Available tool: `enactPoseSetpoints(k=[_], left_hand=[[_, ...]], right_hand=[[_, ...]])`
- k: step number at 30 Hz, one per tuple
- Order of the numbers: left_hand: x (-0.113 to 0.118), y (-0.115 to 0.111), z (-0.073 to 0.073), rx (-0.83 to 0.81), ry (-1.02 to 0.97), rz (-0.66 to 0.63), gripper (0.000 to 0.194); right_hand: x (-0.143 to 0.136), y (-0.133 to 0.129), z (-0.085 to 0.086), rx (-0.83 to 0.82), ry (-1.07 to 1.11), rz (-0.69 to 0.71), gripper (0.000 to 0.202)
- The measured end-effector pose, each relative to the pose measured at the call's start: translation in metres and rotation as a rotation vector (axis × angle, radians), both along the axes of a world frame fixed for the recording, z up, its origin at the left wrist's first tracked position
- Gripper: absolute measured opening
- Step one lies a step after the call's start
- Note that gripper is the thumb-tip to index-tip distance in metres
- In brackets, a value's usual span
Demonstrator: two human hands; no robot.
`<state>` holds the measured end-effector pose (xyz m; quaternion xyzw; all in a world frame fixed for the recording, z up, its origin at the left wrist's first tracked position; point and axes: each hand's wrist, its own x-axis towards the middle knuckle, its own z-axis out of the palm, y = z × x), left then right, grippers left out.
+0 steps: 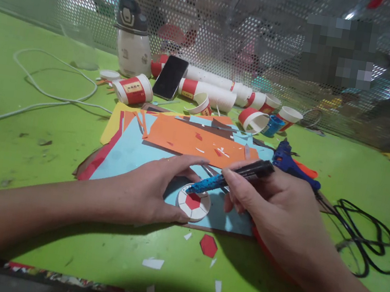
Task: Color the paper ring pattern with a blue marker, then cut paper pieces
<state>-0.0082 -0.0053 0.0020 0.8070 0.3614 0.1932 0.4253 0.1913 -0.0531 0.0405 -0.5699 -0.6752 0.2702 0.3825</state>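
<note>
A round white paper disc (pixel 202 212) with a red polygon in its middle and black lines running out to its rim lies on light blue paper (pixel 121 164). My left hand (pixel 153 186) curls around the disc's left side, with the thumb on its near edge. In my right hand (pixel 268 197) is a blue-and-black marker (pixel 219 182), its tip at the upper left of the disc. What looks like a metal scissor blade (pixel 209 170) shows partly behind the marker. Near the disc, a red paper hexagon (pixel 209 245) rests on the green table.
Orange paper (pixel 181 136) and scraps lie behind my hands. Farther back are a phone (pixel 171 77), a white bottle (pixel 132 49), and several red-and-white paper cups (pixel 135 89). A blue glue gun (pixel 289 161) and black cable (pixel 370 228) are at right, a white cable (pixel 38 104) at left.
</note>
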Motion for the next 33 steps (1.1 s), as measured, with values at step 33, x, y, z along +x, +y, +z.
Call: enactPoseSetpoints(k=[33], left_hand=[[-0.0004,-0.0003,-0.0020,0.036,-0.014,-0.029,0.073]], right_hand=[[-0.0038,-0.0060,-0.0081,0.283,-0.052,-0.034,0.019]])
